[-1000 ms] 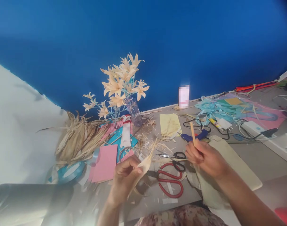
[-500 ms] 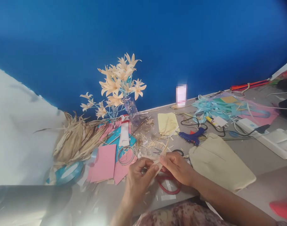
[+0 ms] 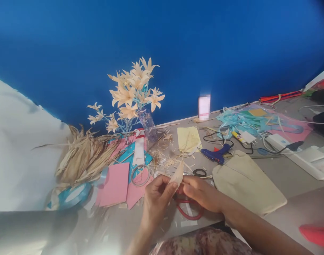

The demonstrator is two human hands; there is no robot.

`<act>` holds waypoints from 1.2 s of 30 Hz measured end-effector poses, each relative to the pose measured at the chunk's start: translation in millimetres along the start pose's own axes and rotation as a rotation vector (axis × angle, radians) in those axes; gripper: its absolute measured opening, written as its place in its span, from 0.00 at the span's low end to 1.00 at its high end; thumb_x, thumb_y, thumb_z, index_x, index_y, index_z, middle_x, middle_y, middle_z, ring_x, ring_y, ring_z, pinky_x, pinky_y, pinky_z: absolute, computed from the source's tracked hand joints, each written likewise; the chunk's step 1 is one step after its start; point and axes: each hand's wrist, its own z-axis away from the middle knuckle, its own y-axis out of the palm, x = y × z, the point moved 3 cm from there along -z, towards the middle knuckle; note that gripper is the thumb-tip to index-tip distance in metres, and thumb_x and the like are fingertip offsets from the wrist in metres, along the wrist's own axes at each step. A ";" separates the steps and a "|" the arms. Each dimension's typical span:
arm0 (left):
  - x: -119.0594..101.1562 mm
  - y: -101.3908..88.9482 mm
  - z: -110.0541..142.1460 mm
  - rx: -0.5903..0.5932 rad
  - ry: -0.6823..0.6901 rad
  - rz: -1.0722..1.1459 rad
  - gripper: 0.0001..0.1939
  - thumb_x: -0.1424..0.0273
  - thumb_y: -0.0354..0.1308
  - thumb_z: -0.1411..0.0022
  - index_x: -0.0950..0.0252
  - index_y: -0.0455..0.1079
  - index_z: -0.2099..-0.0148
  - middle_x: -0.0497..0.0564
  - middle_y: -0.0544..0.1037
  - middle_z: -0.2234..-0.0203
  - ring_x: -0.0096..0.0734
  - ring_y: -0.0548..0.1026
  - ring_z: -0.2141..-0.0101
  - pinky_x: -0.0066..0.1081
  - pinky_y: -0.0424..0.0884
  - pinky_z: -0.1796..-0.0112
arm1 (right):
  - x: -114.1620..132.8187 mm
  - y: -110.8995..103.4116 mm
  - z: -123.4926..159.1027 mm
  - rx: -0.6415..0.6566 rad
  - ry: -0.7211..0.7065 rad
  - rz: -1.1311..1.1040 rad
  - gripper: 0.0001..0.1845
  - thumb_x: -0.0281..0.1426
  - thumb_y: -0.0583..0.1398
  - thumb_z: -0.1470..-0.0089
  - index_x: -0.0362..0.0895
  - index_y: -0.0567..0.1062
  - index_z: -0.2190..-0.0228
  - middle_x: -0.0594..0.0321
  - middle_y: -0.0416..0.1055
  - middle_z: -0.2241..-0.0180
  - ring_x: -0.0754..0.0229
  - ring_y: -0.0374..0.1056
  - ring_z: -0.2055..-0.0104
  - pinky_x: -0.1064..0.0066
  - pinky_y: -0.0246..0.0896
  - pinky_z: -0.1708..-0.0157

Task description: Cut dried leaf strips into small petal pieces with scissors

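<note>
My left hand (image 3: 159,194) pinches a pale, pointed piece of dried husk (image 3: 178,173) between thumb and fingers, its thin tip pointing up and away from me. Close against the right edge of the husk is my right hand (image 3: 203,193), fingers curled inward; whether they grip the husk is hidden. Below the hands lie scissors with red handles (image 3: 191,214), partly covered by my right hand. A black handle loop (image 3: 199,172) shows just beyond the right hand. Husk scraps (image 3: 168,161) are scattered on the table ahead.
Husk flowers (image 3: 130,92) stand in a clear bottle (image 3: 149,127) at the back. On the left are a bundle of dried husks (image 3: 79,152), blue ribbon (image 3: 74,196) and pink card (image 3: 115,184). A blue glue gun (image 3: 217,154), beige cloth (image 3: 248,184) and power strip (image 3: 297,156) lie right.
The husk piece has turned more upright and shows its broad side. My right fingers have shifted from its middle to its right edge. The view has moved slightly.
</note>
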 end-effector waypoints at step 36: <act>18.1 26.3 -1.9 0.156 -0.091 0.658 0.19 0.64 0.71 0.53 0.66 0.64 0.76 0.44 0.68 0.77 0.22 0.64 0.76 0.25 0.61 0.72 | -21.6 19.7 -10.9 -0.124 0.191 -0.897 0.24 0.42 0.73 0.60 0.43 0.65 0.78 0.73 0.53 0.82 0.71 0.41 0.80 0.75 0.33 0.81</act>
